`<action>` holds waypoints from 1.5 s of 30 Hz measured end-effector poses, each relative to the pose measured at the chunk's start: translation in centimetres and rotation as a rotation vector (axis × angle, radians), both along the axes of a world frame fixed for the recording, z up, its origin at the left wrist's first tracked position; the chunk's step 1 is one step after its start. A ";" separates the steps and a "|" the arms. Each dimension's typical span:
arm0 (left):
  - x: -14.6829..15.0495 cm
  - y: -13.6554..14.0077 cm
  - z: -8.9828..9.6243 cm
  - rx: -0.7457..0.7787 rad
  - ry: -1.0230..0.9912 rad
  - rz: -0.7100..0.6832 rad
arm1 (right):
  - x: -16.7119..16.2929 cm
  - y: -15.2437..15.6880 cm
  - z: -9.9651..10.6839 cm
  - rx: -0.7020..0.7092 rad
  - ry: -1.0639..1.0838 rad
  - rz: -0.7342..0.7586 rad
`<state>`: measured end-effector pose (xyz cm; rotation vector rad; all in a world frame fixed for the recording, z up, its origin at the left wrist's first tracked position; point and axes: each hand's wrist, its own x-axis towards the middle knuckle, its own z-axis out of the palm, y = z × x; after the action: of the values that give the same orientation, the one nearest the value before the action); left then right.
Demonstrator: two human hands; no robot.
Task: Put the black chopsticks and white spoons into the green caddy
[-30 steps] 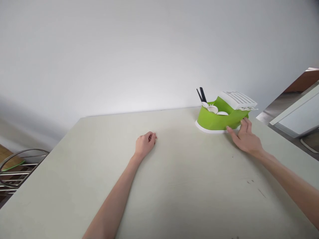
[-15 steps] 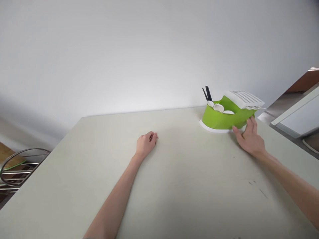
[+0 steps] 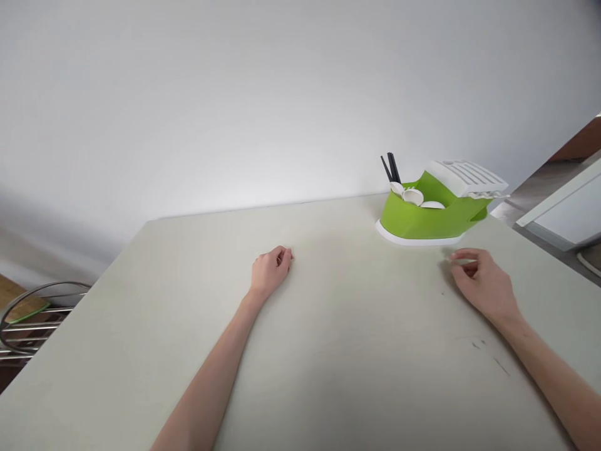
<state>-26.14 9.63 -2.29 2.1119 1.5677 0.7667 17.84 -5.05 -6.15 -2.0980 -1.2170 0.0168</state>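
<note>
My left hand (image 3: 271,270) rests on the table near its middle, fingers curled in, with nothing seen in them. On the right my right hand (image 3: 486,285) lies just in front of a green and white cutlery holder (image 3: 417,219), apart from it. Its fingers are half bent, a small gap showing between thumb and forefinger, and it holds nothing. In the holder's open green part stand black chopsticks (image 3: 393,168) and several white utensils, among them a white spoon (image 3: 413,197). A slotted white top (image 3: 469,177) covers the holder's right end.
The pale table (image 3: 328,351) runs back to a plain wall (image 3: 282,100). Beyond the left edge stands a metal rack (image 3: 42,319) with a wooden board (image 3: 19,297). Past the right edge is a white panel (image 3: 568,213). Dark marks show on the tabletop.
My right hand has let go of the cutlery holder and drawn back toward me, its fingers bending. The left hand stays about where it was.
</note>
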 end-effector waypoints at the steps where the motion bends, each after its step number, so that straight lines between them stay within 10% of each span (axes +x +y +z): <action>1: 0.0 -0.1 0.1 -0.001 -0.001 0.000 | -0.1 -0.1 0.2 -0.011 0.040 0.011; 45: -0.2 -0.3 0.7 0.001 0.019 0.006 | -3.7 -1.5 1.2 -0.157 -0.042 0.233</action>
<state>-26.32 9.37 -1.55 2.1221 1.5852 0.7516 14.13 -6.58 -4.90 -2.0850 -1.5237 0.1799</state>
